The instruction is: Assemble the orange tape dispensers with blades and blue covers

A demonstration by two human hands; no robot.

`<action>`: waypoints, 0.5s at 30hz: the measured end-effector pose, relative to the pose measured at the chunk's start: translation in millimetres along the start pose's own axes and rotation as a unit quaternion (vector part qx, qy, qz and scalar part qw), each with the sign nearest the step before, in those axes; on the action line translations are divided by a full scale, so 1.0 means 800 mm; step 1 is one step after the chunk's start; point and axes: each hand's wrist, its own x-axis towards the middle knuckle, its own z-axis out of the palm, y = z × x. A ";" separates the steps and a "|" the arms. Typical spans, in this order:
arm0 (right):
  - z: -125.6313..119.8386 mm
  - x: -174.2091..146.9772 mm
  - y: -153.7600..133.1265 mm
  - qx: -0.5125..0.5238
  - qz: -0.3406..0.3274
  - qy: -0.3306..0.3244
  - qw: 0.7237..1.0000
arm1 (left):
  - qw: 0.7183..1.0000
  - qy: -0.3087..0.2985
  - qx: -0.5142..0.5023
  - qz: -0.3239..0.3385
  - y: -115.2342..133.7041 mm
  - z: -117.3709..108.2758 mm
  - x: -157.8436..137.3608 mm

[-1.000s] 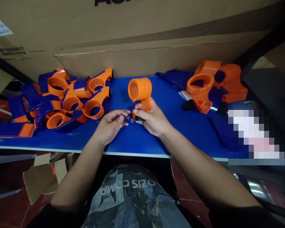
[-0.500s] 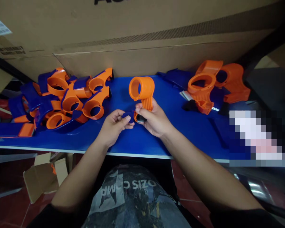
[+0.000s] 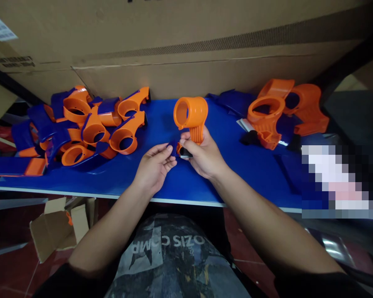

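My right hand (image 3: 207, 159) is closed round the handle of an orange tape dispenser body (image 3: 199, 112), its ring pointing up and away from me. A black piece (image 3: 185, 152) shows at the lower end of that body, just below my thumb. Between the thumb and fingers of my left hand (image 3: 153, 166) is a small dark blue plastic part (image 3: 174, 148), seen nearly edge-on. It sits right beside the lower end of the orange body. Whether the two touch, I cannot tell, because my fingertips cover part of it.
Several orange and blue tape dispensers (image 3: 95, 131) are heaped on the left of the blue tabletop (image 3: 161, 182). More orange bodies (image 3: 265, 108) and blue parts (image 3: 231, 101) lie to the right. A large cardboard box (image 3: 180, 78) stands along the back. An open carton (image 3: 54, 231) is on the floor.
The small blue part has turned from showing its broad face to nearly edge-on in my left fingers. The orange body in my right hand has shifted slightly right.
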 end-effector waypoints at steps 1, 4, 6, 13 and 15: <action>-0.001 0.001 0.002 -0.009 -0.007 0.004 1.000 | 1.000 -0.001 0.002 -0.008 -0.001 0.001 0.000; -0.005 0.005 0.006 -0.030 -0.028 0.012 0.999 | 1.000 -0.005 0.008 -0.019 -0.002 0.001 0.001; -0.008 0.007 0.008 -0.039 -0.042 0.015 0.998 | 1.000 -0.002 0.011 -0.016 -0.003 0.002 0.000; -0.011 0.010 0.011 -0.069 -0.064 0.023 0.995 | 1.000 0.022 0.003 -0.003 -0.004 0.007 -0.004; -0.010 0.009 0.010 -0.070 -0.063 0.025 0.995 | 1.000 0.022 -0.006 -0.011 -0.003 0.007 -0.004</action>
